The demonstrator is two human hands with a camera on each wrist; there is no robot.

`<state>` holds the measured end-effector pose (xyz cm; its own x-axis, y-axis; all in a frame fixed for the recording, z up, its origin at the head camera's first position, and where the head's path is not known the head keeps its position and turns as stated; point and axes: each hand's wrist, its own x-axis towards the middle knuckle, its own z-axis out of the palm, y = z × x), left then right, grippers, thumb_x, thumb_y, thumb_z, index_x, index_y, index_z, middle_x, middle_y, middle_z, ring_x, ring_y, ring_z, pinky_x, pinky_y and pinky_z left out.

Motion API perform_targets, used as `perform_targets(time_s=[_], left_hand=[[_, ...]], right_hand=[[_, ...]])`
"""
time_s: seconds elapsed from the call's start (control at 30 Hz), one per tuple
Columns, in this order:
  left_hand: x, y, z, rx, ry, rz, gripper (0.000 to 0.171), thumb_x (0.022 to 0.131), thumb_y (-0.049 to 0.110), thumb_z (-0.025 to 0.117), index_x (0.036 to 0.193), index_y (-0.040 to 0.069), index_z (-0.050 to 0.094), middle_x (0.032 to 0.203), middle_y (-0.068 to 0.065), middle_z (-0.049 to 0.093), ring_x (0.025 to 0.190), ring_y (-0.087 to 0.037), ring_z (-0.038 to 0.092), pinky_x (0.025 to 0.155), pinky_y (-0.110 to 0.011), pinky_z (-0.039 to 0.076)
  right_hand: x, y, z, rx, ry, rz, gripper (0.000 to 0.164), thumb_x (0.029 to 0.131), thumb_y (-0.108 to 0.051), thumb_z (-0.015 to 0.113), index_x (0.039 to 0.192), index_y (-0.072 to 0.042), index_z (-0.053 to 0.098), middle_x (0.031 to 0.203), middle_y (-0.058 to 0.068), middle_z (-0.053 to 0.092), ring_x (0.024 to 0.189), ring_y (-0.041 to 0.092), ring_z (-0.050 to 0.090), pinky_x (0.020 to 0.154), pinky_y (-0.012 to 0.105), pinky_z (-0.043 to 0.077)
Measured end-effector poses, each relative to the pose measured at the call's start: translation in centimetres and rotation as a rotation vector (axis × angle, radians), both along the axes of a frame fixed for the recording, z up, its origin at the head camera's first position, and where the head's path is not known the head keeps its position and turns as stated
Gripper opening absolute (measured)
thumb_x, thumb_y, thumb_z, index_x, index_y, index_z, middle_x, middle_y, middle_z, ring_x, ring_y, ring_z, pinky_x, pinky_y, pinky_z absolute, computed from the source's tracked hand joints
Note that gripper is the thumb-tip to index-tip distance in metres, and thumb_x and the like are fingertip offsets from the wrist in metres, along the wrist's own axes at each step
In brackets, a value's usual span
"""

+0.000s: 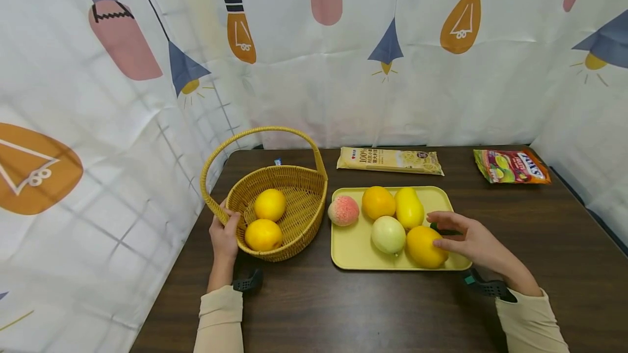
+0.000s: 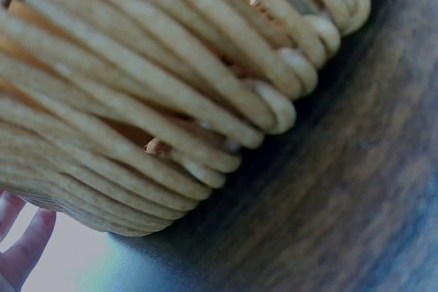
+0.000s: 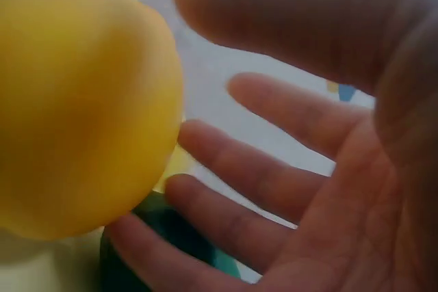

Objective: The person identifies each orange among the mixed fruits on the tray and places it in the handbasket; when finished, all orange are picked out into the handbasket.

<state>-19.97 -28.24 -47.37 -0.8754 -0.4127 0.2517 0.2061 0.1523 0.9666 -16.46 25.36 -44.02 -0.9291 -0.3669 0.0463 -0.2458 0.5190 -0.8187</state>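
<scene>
My left hand (image 1: 225, 236) grips the left side of a yellow wicker basket (image 1: 304, 217), thumb over the rim by the foot of its handle. Two yellow fruits, an upper one (image 1: 270, 204) and a lower one (image 1: 264, 235), lie in the basket. Over the right end of a yellow tray (image 1: 353, 252), my right hand (image 1: 473, 238) reaches around a plump yellow fruit (image 1: 426, 248), thumb and fingers spread apart. In the right wrist view the fingers (image 3: 253, 169) are nearly straight beside that fruit. A dark green thing (image 3: 185, 244) sits behind them, mostly hidden.
On the tray also lie a peach (image 1: 343, 211), an orange (image 1: 378, 202), a long yellow fruit (image 1: 409, 208) and a pale green round fruit (image 1: 388, 235). Behind it lie a long noodle packet (image 1: 390, 160) and a red-green candy bag (image 1: 512, 166), before a patterned curtain (image 1: 314, 86).
</scene>
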Motion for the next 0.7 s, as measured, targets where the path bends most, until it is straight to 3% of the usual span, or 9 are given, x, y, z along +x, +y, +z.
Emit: perform_targets(time_s=[0.13, 0.3, 0.6, 0.7], left_hand=[[0.6, 0.5, 1.1, -0.019, -0.013, 0.003, 0.017, 0.094, 0.005, 0.054, 0.09, -0.009, 0.047, 0.145, -0.021, 0.046, 0.134, -0.04, 0.041, 0.088, -0.019, 0.041], [0.7, 0.7, 1.4, -0.017, -0.005, 0.007, 0.018, 0.094, 0.006, 0.054, 0.09, -0.009, 0.047, 0.143, -0.024, 0.047, 0.131, -0.045, 0.043, 0.085, -0.016, 0.043], [0.3, 0.4, 0.6, -0.025, -0.006, 0.01, 0.015, 0.094, 0.005, 0.054, 0.094, -0.009, 0.048, 0.144, -0.019, 0.049, 0.13, -0.04, 0.045, 0.084, -0.013, 0.043], [0.8, 0.8, 1.4, -0.021, -0.007, 0.007, 0.018, 0.094, 0.007, 0.053, 0.093, -0.01, 0.047, 0.143, -0.022, 0.049, 0.128, -0.044, 0.045, 0.082, -0.012, 0.044]], right_hand=[[0.0, 0.1, -0.4, 0.031, 0.005, 0.064, 0.055, 0.089, -0.024, 0.072, 0.137, -0.007, 0.052, 0.134, 0.015, 0.055, 0.115, 0.021, 0.056, 0.086, 0.024, 0.05], [0.0, 0.0, -0.9, 0.014, -0.008, 0.129, 0.059, 0.087, -0.024, 0.074, 0.139, -0.011, 0.05, 0.133, 0.011, 0.054, 0.11, 0.005, 0.052, 0.086, 0.023, 0.049], [-0.2, -0.3, -1.5, 0.029, -0.038, 0.192, 0.068, 0.086, -0.024, 0.075, 0.144, -0.011, 0.042, 0.137, 0.01, 0.049, 0.108, 0.009, 0.049, 0.091, 0.022, 0.044], [-0.3, -0.4, -1.6, 0.047, -0.039, 0.199, 0.071, 0.085, -0.024, 0.076, 0.145, -0.011, 0.041, 0.137, 0.011, 0.049, 0.108, 0.011, 0.049, 0.09, 0.024, 0.044]])
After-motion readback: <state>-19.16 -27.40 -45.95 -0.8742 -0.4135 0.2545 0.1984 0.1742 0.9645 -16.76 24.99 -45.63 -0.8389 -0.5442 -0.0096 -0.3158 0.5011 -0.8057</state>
